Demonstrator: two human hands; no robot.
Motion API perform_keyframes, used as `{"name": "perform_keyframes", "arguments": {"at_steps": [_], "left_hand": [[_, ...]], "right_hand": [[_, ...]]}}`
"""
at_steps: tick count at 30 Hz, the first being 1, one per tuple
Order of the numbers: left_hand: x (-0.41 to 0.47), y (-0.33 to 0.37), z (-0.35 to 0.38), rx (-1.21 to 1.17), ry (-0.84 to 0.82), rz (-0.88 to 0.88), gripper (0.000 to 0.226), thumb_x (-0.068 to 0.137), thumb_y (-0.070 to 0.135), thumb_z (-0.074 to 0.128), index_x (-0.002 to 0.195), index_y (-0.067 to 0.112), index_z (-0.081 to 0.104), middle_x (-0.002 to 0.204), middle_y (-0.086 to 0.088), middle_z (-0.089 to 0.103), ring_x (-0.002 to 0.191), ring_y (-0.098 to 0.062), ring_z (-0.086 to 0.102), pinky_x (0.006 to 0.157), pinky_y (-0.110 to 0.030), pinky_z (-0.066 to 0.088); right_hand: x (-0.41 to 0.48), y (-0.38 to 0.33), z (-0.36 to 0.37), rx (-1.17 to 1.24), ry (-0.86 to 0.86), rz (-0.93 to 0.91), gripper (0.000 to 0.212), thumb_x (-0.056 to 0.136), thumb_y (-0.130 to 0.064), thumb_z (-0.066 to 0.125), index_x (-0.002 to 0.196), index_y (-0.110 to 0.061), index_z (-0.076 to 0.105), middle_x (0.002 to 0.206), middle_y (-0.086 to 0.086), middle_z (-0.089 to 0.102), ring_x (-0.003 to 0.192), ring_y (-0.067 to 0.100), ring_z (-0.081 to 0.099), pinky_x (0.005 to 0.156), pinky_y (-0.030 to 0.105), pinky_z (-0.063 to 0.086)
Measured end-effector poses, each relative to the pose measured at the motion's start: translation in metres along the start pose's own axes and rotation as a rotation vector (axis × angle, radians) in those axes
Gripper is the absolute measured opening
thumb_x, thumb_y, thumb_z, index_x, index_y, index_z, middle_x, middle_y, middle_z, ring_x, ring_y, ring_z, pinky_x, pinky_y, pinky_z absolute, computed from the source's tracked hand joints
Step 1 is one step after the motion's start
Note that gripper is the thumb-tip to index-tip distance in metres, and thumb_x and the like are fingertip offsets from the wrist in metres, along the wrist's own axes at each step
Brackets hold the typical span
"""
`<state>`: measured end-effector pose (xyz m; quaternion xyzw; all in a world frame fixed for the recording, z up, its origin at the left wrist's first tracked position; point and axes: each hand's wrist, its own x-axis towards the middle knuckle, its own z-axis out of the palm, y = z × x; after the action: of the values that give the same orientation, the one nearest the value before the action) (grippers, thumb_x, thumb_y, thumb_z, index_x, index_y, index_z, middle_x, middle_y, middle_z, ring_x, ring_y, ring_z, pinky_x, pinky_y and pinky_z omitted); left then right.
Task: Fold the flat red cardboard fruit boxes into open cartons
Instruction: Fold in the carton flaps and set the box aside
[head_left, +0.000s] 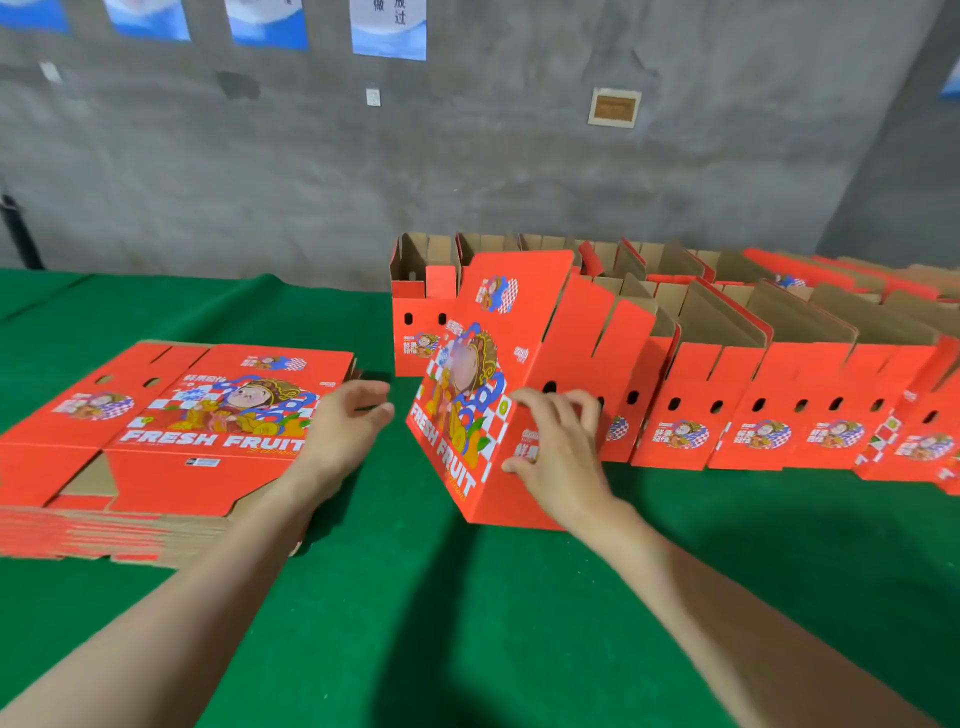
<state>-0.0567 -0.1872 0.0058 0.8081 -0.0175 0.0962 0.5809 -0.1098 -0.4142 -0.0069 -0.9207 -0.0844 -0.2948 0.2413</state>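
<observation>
Leaning on one bottom edge, the folded carton (483, 395) sits tilted on the green table (415, 623), at the left end of a long row of finished cartons (779, 400) running off to the right. The right hand (558, 452) grasps its corner, fingers bent over the side panel and thumb on the printed front. The left hand (348, 421) is released, fingers loose and spread, at the right edge of the stack of flat boxes (182, 431); whether it touches the top sheet is unclear. By the look of it, many cartons are done, this one is formed and needs placing, and a thick stack is left to fold
</observation>
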Motion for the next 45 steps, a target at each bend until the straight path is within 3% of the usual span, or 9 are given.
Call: {"name": "perform_keyframes", "arguments": {"at_steps": [4, 8, 12, 18, 22, 26, 34, 41, 45], "left_hand": [[-0.01, 0.008, 0.027, -0.032, -0.141, -0.024, 0.02, 0.094, 0.017, 0.058, 0.113, 0.011, 0.062, 0.117, -0.006, 0.063, 0.11, -0.021, 0.059, 0.1, -0.04, 0.046], [-0.012, 0.017, 0.043, -0.108, -0.157, -0.003, 0.022, 0.095, 0.028, 0.055, 0.114, 0.016, 0.059, 0.118, -0.003, 0.062, 0.111, -0.018, 0.058, 0.101, -0.039, 0.045], [0.001, 0.024, 0.05, -0.124, -0.149, -0.011, 0.052, 0.093, 0.035, 0.057, 0.139, 0.015, 0.041, 0.127, 0.006, 0.048, 0.118, -0.013, 0.049, 0.106, -0.043, 0.04], [0.032, 0.022, 0.058, 0.012, -0.197, -0.065, 0.057, 0.096, 0.033, 0.053, 0.147, 0.023, 0.03, 0.114, 0.004, 0.049, 0.101, -0.018, 0.054, 0.092, -0.042, 0.051], [0.054, 0.022, 0.069, 0.157, -0.274, -0.016, 0.046, 0.1, 0.03, 0.042, 0.145, 0.019, 0.037, 0.132, -0.011, 0.055, 0.115, -0.032, 0.057, 0.094, -0.045, 0.05], [0.078, 0.027, 0.083, 0.195, -0.315, 0.016, 0.042, 0.102, 0.027, 0.04, 0.141, 0.013, 0.04, 0.115, -0.011, 0.06, 0.101, -0.03, 0.063, 0.093, -0.044, 0.05], [0.116, 0.009, 0.113, 0.335, -0.443, 0.155, 0.047, 0.102, 0.026, 0.038, 0.148, 0.02, 0.031, 0.145, -0.007, 0.045, 0.136, -0.021, 0.04, 0.108, -0.023, 0.03], [0.148, -0.104, 0.028, 1.108, -0.185, -0.293, 0.072, 0.094, 0.045, 0.047, 0.152, 0.026, 0.009, 0.16, -0.007, -0.005, 0.146, -0.034, 0.0, 0.113, -0.06, 0.014], [0.142, -0.14, -0.01, 1.232, -0.255, -0.499, 0.079, 0.091, 0.036, 0.054, 0.151, 0.032, 0.002, 0.158, -0.012, -0.003, 0.142, -0.044, 0.009, 0.108, -0.061, 0.028]], "right_hand": [[-0.019, 0.0, 0.041, -0.246, -0.184, 0.053, 0.065, 0.078, -0.019, 0.072, 0.136, -0.029, 0.044, 0.127, 0.002, 0.05, 0.119, 0.027, 0.028, 0.102, 0.043, 0.035], [-0.042, -0.009, 0.074, -0.354, -0.148, -0.08, 0.058, 0.062, -0.005, 0.078, 0.116, -0.022, 0.065, 0.107, 0.008, 0.063, 0.103, 0.031, 0.04, 0.088, 0.054, 0.049], [-0.045, -0.007, 0.097, -0.243, -0.543, -0.053, 0.074, 0.083, -0.003, 0.056, 0.147, -0.028, 0.026, 0.14, 0.007, 0.032, 0.132, 0.029, 0.024, 0.108, 0.045, 0.035], [-0.037, 0.015, 0.105, -0.378, -0.607, -0.073, 0.088, 0.084, -0.012, 0.057, 0.15, -0.029, 0.002, 0.157, 0.001, 0.015, 0.134, 0.03, 0.023, 0.11, 0.05, 0.027], [-0.016, 0.022, 0.113, -0.472, -0.711, -0.001, 0.099, 0.088, -0.024, 0.056, 0.146, -0.037, -0.023, 0.16, 0.006, 0.002, 0.14, 0.038, 0.014, 0.111, 0.062, 0.018], [0.016, 0.031, 0.117, -0.61, -0.818, 0.091, 0.102, 0.085, -0.021, 0.058, 0.147, -0.038, -0.021, 0.16, 0.006, -0.005, 0.139, 0.049, 0.005, 0.106, 0.072, 0.013], [0.079, 0.071, 0.121, -0.756, -0.916, 0.229, 0.098, 0.085, -0.016, 0.059, 0.151, -0.037, -0.01, 0.159, 0.011, 0.002, 0.135, 0.057, 0.011, 0.104, 0.068, 0.023], [0.097, 0.103, 0.155, -0.664, -0.876, 0.276, 0.107, 0.082, -0.003, 0.063, 0.149, -0.042, -0.012, 0.157, 0.012, -0.009, 0.132, 0.056, 0.024, 0.103, 0.058, 0.036], [0.111, 0.107, 0.174, -0.74, -0.868, 0.248, 0.096, 0.087, -0.004, 0.055, 0.151, -0.036, -0.009, 0.156, 0.02, -0.012, 0.127, 0.055, 0.03, 0.101, 0.058, 0.038]]}}
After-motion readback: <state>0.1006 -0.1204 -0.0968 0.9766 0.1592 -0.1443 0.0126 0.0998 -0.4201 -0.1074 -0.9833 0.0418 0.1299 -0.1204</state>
